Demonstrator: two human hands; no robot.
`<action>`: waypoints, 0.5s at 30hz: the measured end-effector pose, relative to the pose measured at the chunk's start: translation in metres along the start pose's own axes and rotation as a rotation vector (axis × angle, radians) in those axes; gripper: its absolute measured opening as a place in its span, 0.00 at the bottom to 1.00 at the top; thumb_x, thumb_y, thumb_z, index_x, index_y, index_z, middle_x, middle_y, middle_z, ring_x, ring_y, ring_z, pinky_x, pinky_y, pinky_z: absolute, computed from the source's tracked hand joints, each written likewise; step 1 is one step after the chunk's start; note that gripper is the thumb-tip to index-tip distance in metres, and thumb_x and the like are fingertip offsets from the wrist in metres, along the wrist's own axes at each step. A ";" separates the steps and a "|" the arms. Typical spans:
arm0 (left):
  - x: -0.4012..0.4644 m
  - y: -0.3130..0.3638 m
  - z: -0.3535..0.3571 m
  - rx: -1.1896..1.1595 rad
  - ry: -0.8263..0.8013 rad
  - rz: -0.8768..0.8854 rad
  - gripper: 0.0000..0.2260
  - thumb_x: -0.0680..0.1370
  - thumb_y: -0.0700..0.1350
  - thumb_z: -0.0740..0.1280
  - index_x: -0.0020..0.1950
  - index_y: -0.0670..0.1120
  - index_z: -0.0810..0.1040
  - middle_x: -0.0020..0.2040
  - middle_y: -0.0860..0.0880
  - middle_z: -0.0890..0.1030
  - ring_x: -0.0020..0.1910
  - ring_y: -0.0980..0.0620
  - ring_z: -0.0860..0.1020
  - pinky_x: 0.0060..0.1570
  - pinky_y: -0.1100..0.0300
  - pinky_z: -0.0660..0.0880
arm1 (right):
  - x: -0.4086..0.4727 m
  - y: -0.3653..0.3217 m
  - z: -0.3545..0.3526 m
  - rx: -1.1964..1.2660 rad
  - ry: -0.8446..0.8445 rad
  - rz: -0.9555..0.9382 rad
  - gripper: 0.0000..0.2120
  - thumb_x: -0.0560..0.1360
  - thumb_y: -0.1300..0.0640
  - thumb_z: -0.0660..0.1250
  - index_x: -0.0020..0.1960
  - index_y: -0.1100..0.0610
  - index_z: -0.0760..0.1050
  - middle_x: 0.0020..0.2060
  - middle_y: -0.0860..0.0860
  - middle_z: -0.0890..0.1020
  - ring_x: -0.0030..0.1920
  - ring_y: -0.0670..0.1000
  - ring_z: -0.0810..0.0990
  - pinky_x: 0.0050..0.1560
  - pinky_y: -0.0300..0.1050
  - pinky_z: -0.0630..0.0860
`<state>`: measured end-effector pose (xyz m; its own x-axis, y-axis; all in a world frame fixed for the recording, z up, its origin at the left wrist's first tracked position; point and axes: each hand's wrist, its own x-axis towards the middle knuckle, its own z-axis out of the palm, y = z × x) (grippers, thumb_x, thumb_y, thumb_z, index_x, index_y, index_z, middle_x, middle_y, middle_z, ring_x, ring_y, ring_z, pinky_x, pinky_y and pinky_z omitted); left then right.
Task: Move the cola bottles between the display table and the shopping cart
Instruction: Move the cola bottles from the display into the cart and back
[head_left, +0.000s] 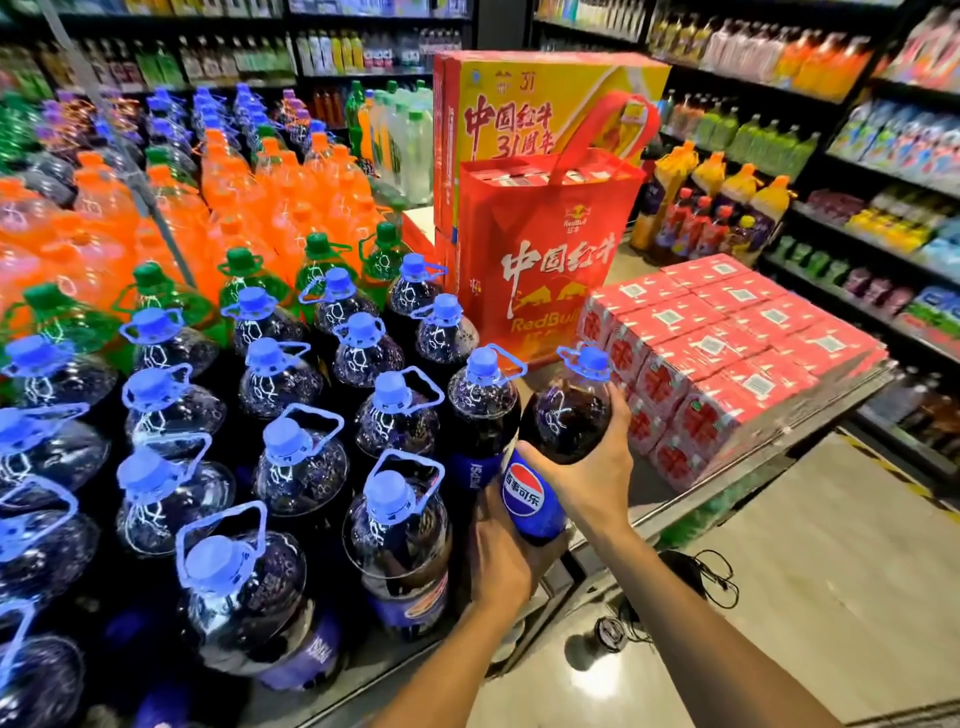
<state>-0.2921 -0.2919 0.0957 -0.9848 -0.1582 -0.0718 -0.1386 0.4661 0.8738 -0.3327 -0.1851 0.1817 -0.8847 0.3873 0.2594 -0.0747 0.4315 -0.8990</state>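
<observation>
A large cola bottle (563, 421) with a blue cap and a blue label is held tilted at the right edge of the display table (691, 512). My right hand (592, 467) grips its dark body from the right, thumb across the front. My left hand (501, 551) holds its lower part from below and the left. Just to its left stands another cola bottle (480, 410). Several more cola bottles (291, 457) with blue caps and carry rings fill the table's near left. No shopping cart is in view.
Orange soda bottles (234, 208) and green bottles (244, 280) stand behind the cola. A red Red Bull bag (540, 280) and red drink cartons (727, 353) occupy the table's right. Drink shelves (857, 171) line the aisle. A cable (696, 577) lies on the floor.
</observation>
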 end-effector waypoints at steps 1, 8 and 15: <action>-0.004 0.001 0.000 0.022 -0.007 -0.006 0.53 0.62 0.73 0.75 0.79 0.47 0.62 0.72 0.47 0.72 0.70 0.50 0.74 0.68 0.59 0.72 | -0.003 0.003 0.000 0.003 -0.005 0.013 0.60 0.56 0.37 0.86 0.80 0.40 0.57 0.72 0.47 0.75 0.71 0.48 0.75 0.74 0.53 0.72; -0.015 -0.003 -0.011 0.173 -0.120 -0.020 0.42 0.77 0.42 0.70 0.84 0.46 0.49 0.81 0.41 0.52 0.78 0.42 0.64 0.77 0.58 0.58 | -0.020 0.031 -0.003 0.005 0.032 0.080 0.59 0.59 0.42 0.88 0.80 0.39 0.56 0.71 0.48 0.76 0.70 0.48 0.77 0.72 0.56 0.74; -0.026 -0.008 -0.017 0.140 -0.042 0.038 0.44 0.70 0.55 0.73 0.82 0.45 0.59 0.76 0.42 0.62 0.76 0.42 0.65 0.74 0.58 0.60 | -0.038 0.026 -0.004 0.012 0.018 0.003 0.61 0.57 0.44 0.88 0.81 0.43 0.56 0.69 0.42 0.75 0.68 0.43 0.76 0.71 0.47 0.73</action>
<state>-0.2635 -0.3062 0.0982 -0.9927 -0.1031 -0.0621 -0.1112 0.5884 0.8009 -0.2989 -0.1851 0.1496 -0.8764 0.4032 0.2633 -0.0782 0.4204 -0.9040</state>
